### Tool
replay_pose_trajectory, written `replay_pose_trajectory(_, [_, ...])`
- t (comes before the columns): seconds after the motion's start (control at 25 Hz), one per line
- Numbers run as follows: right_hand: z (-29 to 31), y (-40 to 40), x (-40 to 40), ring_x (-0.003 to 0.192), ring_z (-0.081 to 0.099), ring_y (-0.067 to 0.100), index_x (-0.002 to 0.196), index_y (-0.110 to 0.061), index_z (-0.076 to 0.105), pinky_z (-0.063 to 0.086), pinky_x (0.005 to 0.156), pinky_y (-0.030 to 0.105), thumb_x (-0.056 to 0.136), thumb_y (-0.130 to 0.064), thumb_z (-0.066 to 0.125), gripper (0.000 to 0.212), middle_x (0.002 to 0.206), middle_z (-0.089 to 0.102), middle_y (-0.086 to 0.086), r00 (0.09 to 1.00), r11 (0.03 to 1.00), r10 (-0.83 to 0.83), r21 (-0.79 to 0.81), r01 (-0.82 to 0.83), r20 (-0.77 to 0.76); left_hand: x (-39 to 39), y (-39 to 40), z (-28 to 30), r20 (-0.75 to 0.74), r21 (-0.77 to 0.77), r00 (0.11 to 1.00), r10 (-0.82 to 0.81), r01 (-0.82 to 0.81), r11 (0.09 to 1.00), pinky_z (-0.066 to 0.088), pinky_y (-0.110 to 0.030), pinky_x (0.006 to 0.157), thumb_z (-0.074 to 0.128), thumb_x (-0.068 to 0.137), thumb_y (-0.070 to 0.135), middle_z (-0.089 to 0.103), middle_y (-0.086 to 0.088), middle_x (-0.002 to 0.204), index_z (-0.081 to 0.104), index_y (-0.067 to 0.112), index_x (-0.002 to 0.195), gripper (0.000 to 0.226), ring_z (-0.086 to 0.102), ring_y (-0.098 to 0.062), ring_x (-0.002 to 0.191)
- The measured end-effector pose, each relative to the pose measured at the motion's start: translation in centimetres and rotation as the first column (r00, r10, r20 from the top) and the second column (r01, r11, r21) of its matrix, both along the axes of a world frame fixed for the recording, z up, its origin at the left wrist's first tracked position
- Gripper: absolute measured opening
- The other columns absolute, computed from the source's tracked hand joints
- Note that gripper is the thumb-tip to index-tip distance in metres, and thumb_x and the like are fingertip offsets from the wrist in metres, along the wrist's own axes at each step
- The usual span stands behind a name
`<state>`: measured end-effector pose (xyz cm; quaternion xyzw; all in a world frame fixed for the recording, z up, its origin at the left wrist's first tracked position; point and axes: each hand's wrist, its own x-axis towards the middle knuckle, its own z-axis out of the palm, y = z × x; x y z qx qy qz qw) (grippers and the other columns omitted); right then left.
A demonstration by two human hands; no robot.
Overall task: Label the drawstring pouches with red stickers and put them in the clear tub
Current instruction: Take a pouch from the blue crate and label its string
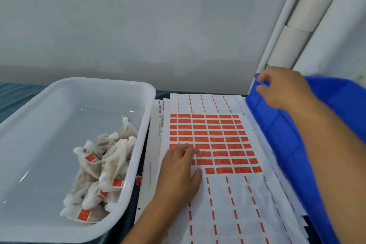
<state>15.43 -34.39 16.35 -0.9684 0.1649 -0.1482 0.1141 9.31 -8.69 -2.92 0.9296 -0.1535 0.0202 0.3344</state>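
Observation:
A clear tub [59, 93] stands at the left with several white drawstring pouches [111, 164] piled in its near right corner, most bearing a red sticker. A sheet of red stickers [217, 140] lies in the middle on a stack of white backing sheets. My left hand [180, 172] rests flat on the sheet's left side, fingers straight over the stickers. My right hand [285, 89] reaches over the rim of a blue bin [281, 136] at the right, with its fingers curled at the bin's far corner. Nothing is visibly held in it.
One loose red sticker [138, 180] lies on the dark table between the tub and the sheets. A grey wall runs behind the table. White pipes [293, 25] rise at the back right, close to the blue bin.

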Motion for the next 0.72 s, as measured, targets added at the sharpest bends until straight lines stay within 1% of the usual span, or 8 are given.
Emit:
replay_pose_trajectory(0.12, [0.7,-7.3,-1.7,0.114,0.059,0.036,0.126,-0.02,0.066,0.048,0.09,0.039,0.096,-0.017,0.063,0.03,0.131,0.064,0.011,0.973,0.983,-0.183,-0.031,0.18,-0.138,0.1,0.1,-0.2,0.002,-0.012,1.0,0.017,-0.017,1.0,0.032,-0.032,0.114,0.058,0.088,0.065,0.037,0.029,0.148,0.036,0.051,0.138,0.057,0.038,-0.003,0.137])
replay_pose_trajectory(0.24, [-0.4,-11.7,-4.4,0.124,0.055,0.033,0.126,-0.015,0.066,0.046,0.095,0.038,0.09,-0.028,0.076,0.039,0.138,0.059,0.009,0.893,0.97,-0.244,-0.086,0.228,-0.38,0.4,0.5,-0.1,-0.003,0.018,0.999,0.052,-0.052,0.999,0.032,-0.035,0.115,0.058,0.088,0.065,0.037,0.028,0.15,0.035,0.051,0.139,0.058,0.038,-0.004,0.138])
replay_pose_trajectory(0.32, [-1.7,-13.0,-6.5,0.125,0.053,0.029,0.129,-0.017,0.063,0.05,0.077,0.03,0.087,-0.037,0.078,0.048,0.14,0.054,0.005,0.787,0.973,-0.23,-0.107,0.207,-0.572,0.8,1.0,-0.2,-0.001,0.042,0.997,0.076,-0.076,0.996,0.032,-0.037,0.116,0.06,0.088,0.064,0.038,0.025,0.151,0.035,0.05,0.141,0.06,0.038,-0.007,0.139])
replay_pose_trajectory(0.4, [-3.0,-13.8,-8.5,0.109,0.062,0.023,0.12,-0.021,0.063,0.052,0.049,0.024,0.085,-0.041,0.078,0.043,0.124,0.056,-0.001,0.622,0.973,-0.222,-0.135,0.185,-0.751,1.2,1.2,-0.2,-0.007,0.051,0.997,0.081,-0.08,0.995,0.034,-0.039,0.116,0.062,0.088,0.061,0.039,0.023,0.151,0.035,0.049,0.142,0.061,0.04,-0.008,0.139])
replay_pose_trajectory(0.44, [-3.8,-14.2,-9.3,0.1,0.067,0.022,0.113,-0.02,0.065,0.056,0.046,0.026,0.083,-0.039,0.08,0.039,0.117,0.06,0.0,0.549,0.972,-0.22,-0.135,0.191,-0.806,1.2,1.4,-0.3,-0.015,0.05,0.996,0.084,-0.083,0.995,0.035,-0.039,0.115,0.063,0.087,0.06,0.04,0.023,0.151,0.036,0.049,0.142,0.061,0.04,-0.008,0.139])
replay_pose_trajectory(0.56, [-5.4,-15.2,-11.3,0.088,0.075,0.031,0.108,-0.01,0.065,0.064,0.065,0.043,0.077,-0.027,0.083,0.04,0.109,0.069,0.013,0.407,0.948,-0.244,-0.129,0.289,-0.88,1.4,1.4,-0.4,-0.026,0.044,0.995,0.101,-0.1,0.994,0.038,-0.04,0.113,0.066,0.086,0.058,0.043,0.023,0.149,0.039,0.048,0.14,0.061,0.043,-0.009,0.137])
replay_pose_trajectory(0.64, [-5.9,-15.6,-12.1,0.078,0.075,0.031,0.109,-0.002,0.067,0.064,0.069,0.041,0.073,-0.028,0.085,0.048,0.104,0.073,0.015,0.309,0.939,-0.255,-0.158,0.306,-0.916,1.3,1.4,-0.3,-0.031,0.049,0.993,0.112,-0.11,0.993,0.039,-0.041,0.113,0.067,0.086,0.058,0.044,0.023,0.148,0.04,0.048,0.139,0.06,0.044,-0.008,0.135])
replay_pose_trajectory(0.72, [-6.5,-15.7,-12.9,0.062,0.073,0.02,0.096,-0.006,0.074,0.061,0.065,0.033,0.068,-0.032,0.085,0.04,0.083,0.077,0.005,0.201,0.941,-0.291,-0.242,0.237,-0.935,1.4,1.3,-0.2,-0.045,0.054,0.992,0.118,-0.115,0.992,0.04,-0.042,0.113,0.068,0.085,0.058,0.044,0.023,0.148,0.04,0.048,0.138,0.061,0.044,-0.009,0.136])
